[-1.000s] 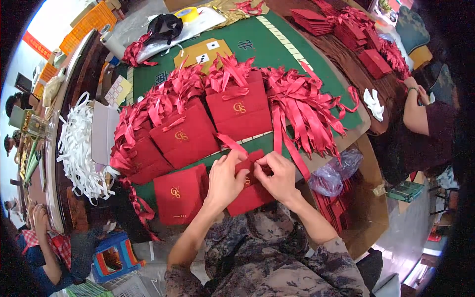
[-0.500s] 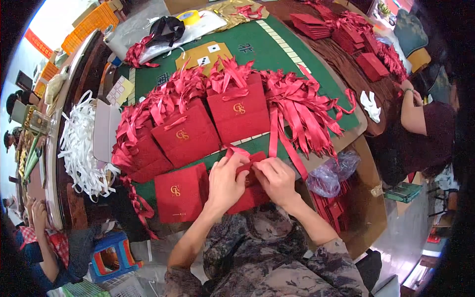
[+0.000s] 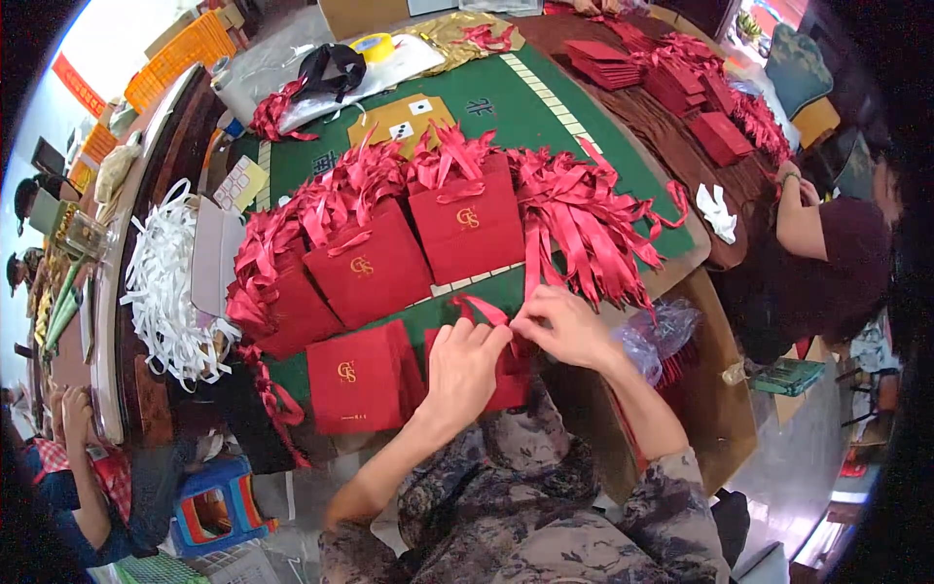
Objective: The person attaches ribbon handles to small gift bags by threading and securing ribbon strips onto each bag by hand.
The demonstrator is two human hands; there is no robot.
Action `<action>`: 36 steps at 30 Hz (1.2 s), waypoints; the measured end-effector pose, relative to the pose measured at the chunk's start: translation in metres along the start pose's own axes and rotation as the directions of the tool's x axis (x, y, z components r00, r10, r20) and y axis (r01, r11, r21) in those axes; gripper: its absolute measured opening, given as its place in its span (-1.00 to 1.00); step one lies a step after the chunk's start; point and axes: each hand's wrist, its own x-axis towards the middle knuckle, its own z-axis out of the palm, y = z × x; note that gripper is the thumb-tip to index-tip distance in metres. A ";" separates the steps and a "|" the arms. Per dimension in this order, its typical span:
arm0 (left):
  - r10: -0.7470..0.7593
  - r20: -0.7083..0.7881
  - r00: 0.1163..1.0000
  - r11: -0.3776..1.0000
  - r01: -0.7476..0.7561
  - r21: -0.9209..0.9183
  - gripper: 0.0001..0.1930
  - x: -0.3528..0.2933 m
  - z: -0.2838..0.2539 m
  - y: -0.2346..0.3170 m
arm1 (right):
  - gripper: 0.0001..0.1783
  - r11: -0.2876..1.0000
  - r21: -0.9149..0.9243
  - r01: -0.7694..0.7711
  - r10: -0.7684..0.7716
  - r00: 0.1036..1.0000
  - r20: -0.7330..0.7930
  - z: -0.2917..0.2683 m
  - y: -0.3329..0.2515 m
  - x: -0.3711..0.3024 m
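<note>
A small red paper bag [image 3: 510,391] lies at the near edge of the green table, partly covered by my hands. My left hand [image 3: 463,368] is closed in a pinch at its top edge, where a pink-red ribbon [image 3: 484,310] loops up. Close beside it, my right hand [image 3: 566,329] has its fingertips pinched on the ribbon; the exact contact is hidden. To the left lies a flat stack of red bags [image 3: 362,382] with a gold emblem. Beyond my hands stand several red bags [image 3: 465,226] with ribbon handles, and a heap of loose ribbons [image 3: 589,224] spreads right of them.
White ribbons [image 3: 175,292] spill from a box at the left. A cardboard box [image 3: 715,389] with a clear plastic bag [image 3: 657,341] stands at my right. Farther back are yellow tape [image 3: 373,46] and more red bags [image 3: 720,138]. A co-worker [image 3: 827,253] sits at the right.
Both hands have shifted slightly; the right has risen and moved right, drawing at the ribbon. The ribbon loop now shows more beyond the fingers. The view has tilted slightly.
</note>
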 end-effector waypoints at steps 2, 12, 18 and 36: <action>0.090 -0.030 0.996 0.995 -0.088 0.051 -0.75 -0.002 0.003 0.003 | -0.72 1.000 -0.008 -0.011 0.011 0.995 0.103 -0.009 -0.001 0.003; 0.061 -0.110 0.992 0.998 -0.057 0.041 -0.84 0.002 0.002 0.001 | -0.76 0.928 0.334 -0.167 0.133 0.984 0.122 0.018 0.015 0.011; -0.002 -0.065 0.998 0.999 -0.002 -0.054 -0.84 0.003 -0.001 -0.004 | -0.77 0.866 0.452 -0.213 0.283 0.955 -0.091 0.044 0.019 0.017; -0.378 -0.099 0.921 0.904 0.343 -0.256 -0.73 0.005 0.021 -0.057 | -0.77 0.941 0.280 -0.190 0.175 0.981 0.079 -0.037 -0.008 -0.087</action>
